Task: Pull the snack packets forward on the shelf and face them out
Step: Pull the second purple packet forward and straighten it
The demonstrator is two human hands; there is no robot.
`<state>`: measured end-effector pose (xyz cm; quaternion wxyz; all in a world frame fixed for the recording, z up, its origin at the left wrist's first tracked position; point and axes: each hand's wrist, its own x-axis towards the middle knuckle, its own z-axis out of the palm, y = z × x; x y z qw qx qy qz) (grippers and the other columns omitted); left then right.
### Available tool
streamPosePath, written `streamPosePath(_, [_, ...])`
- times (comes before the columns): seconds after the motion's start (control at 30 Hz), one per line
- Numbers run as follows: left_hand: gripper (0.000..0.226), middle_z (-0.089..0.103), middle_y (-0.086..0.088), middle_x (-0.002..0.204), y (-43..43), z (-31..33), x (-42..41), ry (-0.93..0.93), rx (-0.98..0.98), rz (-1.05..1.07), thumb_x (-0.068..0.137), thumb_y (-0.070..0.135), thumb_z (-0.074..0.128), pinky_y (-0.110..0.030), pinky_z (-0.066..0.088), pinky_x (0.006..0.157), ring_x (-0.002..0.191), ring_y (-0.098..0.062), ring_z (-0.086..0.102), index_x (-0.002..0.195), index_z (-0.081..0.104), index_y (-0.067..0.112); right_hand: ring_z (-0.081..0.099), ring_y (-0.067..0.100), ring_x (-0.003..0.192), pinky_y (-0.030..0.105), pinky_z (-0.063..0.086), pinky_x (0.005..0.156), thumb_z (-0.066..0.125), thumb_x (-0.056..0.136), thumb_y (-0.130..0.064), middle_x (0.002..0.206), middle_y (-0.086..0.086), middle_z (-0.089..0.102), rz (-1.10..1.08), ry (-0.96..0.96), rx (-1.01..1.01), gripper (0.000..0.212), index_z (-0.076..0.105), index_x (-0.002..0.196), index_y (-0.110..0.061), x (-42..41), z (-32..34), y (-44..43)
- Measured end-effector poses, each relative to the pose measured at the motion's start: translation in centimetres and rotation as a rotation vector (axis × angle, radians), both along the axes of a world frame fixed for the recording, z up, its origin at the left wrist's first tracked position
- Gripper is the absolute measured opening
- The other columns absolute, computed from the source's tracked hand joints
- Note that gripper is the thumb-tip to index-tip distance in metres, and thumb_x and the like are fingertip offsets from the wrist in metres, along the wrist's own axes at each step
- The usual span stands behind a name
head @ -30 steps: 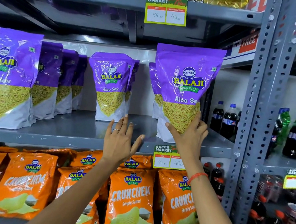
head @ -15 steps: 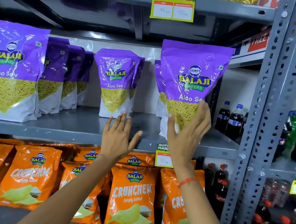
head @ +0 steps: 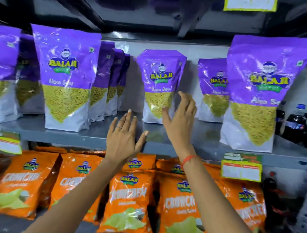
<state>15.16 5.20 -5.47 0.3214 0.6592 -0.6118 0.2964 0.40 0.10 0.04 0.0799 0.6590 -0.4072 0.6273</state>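
A grey metal shelf [head: 192,149] is running across the middle of the frame, and purple Aloo Sev packets are standing upright on it: one at its front edge at left [head: 65,80], one at its front edge at far right [head: 255,96], one set further back at centre [head: 158,86], with more lining up behind them. Dark cola bottles [head: 296,122] are standing at the far right edge, while orange chip packets [head: 128,203] are leaning in a row on the lower shelf [head: 87,231] along the bottom of the frame.

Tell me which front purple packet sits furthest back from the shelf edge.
The middle purple packet, just behind the right hand; the other front packets stand at the shelf edge.
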Motion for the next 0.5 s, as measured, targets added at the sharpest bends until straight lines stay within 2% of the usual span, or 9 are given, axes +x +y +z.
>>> streamPosePath(0.07, [0.070, 0.047, -0.022, 0.141, 0.0, 0.0, 1.2, -0.005, -0.010, -0.017, 0.092, 0.053, 0.025, -0.048, 0.035, 0.108, 0.125, -0.033, 0.051, 0.128, 0.054, 0.000, 0.039, 0.035, 0.132, 0.035, 0.025, 0.109, 0.063, 0.085, -0.028, 0.143, 0.022, 0.040, -0.013, 0.049, 0.140, 0.069, 0.035, 0.142, 0.000, 1.7, 0.5, -1.7])
streamPosePath(0.13, [0.068, 0.050, -0.022, 0.139, 0.0, -0.4, 1.7, -0.024, -0.024, -0.036, 0.092, 0.052, 0.027, -0.049, 0.037, 0.106, 0.123, -0.033, 0.053, 0.126, 0.056, 0.000, 0.034, 0.032, 0.137, 0.035, 0.021, 0.111, 0.062, 0.087, -0.032, 0.149, 0.021, 0.034, -0.011, 0.073, 0.247, 0.078, 0.025, 0.146, 0.001, 3.0, 0.9, -3.6])
streamPosePath(0.33, [0.065, 0.056, -0.020, 0.134, -0.5, -1.2, 2.3, -0.036, -0.095, -0.090, 0.092, 0.050, 0.028, -0.048, 0.039, 0.103, 0.120, -0.029, 0.056, 0.122, 0.060, 0.001, 0.034, 0.035, 0.135, 0.038, 0.026, 0.110, 0.073, 0.076, -0.040, 0.144, 0.022, 0.037, 0.000, 0.014, 0.460, 0.099, 0.017, 0.149, -0.005, 5.2, 1.3, -7.5])
streamPosePath(0.5, [0.067, 0.057, -0.019, 0.133, -1.0, -1.5, 2.5, -0.050, -0.145, -0.099, 0.095, 0.052, 0.025, -0.046, 0.040, 0.102, 0.121, -0.028, 0.057, 0.122, 0.060, 0.002, 0.031, 0.037, 0.138, 0.043, 0.026, 0.114, 0.080, 0.067, -0.048, 0.154, 0.022, 0.025, -0.039, 0.012, 0.549, 0.117, 0.012, 0.150, 0.000, 5.8, 1.8, -9.0])
